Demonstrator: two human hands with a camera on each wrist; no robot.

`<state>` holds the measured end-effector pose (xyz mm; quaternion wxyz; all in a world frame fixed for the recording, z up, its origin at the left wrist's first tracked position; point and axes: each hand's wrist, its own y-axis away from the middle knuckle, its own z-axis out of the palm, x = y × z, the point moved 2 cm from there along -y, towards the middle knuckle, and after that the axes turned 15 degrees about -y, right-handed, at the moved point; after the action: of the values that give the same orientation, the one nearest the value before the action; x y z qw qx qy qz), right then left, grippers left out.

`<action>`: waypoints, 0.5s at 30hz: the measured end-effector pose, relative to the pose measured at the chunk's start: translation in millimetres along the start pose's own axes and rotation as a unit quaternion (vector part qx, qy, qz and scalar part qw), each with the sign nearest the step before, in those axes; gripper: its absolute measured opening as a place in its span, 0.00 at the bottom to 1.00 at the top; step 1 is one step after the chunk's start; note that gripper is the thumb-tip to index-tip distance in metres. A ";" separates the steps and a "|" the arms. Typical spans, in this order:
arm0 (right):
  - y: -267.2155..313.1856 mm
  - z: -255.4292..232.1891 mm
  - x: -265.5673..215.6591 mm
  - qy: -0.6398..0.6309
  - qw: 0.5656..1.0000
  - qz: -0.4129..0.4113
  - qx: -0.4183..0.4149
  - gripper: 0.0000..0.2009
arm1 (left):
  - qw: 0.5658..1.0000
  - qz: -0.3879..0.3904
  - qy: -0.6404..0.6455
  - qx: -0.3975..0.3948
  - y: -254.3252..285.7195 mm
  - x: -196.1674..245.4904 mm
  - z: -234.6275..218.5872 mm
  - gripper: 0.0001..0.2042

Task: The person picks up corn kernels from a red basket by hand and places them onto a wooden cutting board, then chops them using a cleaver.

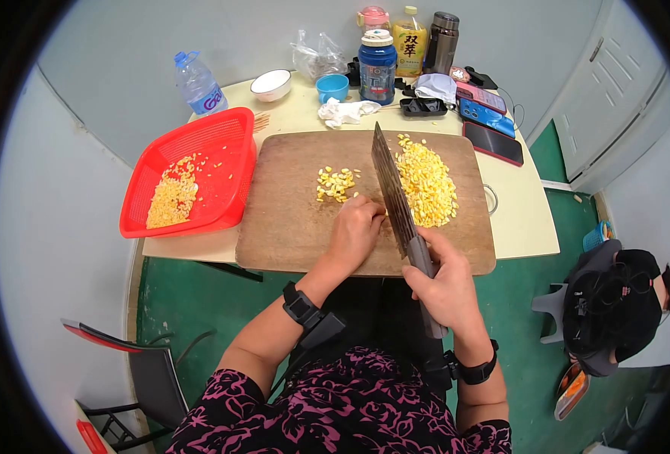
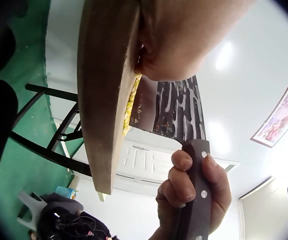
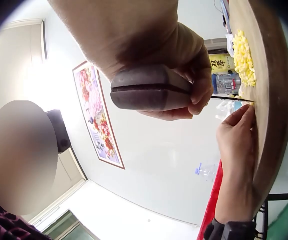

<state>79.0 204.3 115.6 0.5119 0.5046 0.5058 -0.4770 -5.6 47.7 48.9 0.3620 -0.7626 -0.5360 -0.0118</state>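
My right hand (image 1: 448, 284) grips the handle of a dark cleaver (image 1: 394, 181), whose blade stands on edge over the wooden board (image 1: 286, 197). Just left of the blade, my left hand (image 1: 355, 231) rests on the board; in the right wrist view its thumb and fingers (image 3: 246, 112) pinch a small yellow piece (image 3: 252, 103) beside the blade. A big pile of yellow kernels (image 1: 429, 185) lies right of the cleaver, a small group (image 1: 335, 184) left of it. The left wrist view shows the fingers (image 2: 181, 187) curled round the riveted handle (image 2: 198, 175).
A red basket (image 1: 233, 151) with yellow bits stands left of the board. Behind are a water bottle (image 1: 201, 87), bowls (image 1: 332, 88), a blue jar (image 1: 377, 72) and a thermos (image 1: 442, 45). Phones (image 1: 494, 144) lie at the right. A person (image 1: 622, 310) sits off to the right.
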 end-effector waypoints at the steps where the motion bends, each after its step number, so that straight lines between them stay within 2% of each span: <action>1: 0.0 0.3 -1.9 0.005 1.000 0.007 -0.002 0.25 | 1.000 0.001 -0.001 0.000 -0.1 0.1 0.2 0.04; 5: -0.4 3.3 -4.6 0.035 0.999 0.019 -0.004 0.25 | 1.000 0.016 -0.010 0.001 -0.5 0.3 -0.7 0.04; 11: 1.4 9.6 -13.9 0.116 0.991 -0.059 -0.020 0.24 | 1.000 0.019 -0.024 0.001 0.1 -0.1 1.5 0.03; 15: -5.8 13.8 -17.6 0.133 0.990 -0.040 -0.026 0.24 | 1.000 0.007 -0.024 -0.005 -1.2 1.0 1.1 0.03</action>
<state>73.2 190.0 132.7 0.4334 0.5293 0.6019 -0.4121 -6.5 49.3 49.1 0.3451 -0.7682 -0.5393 0.0066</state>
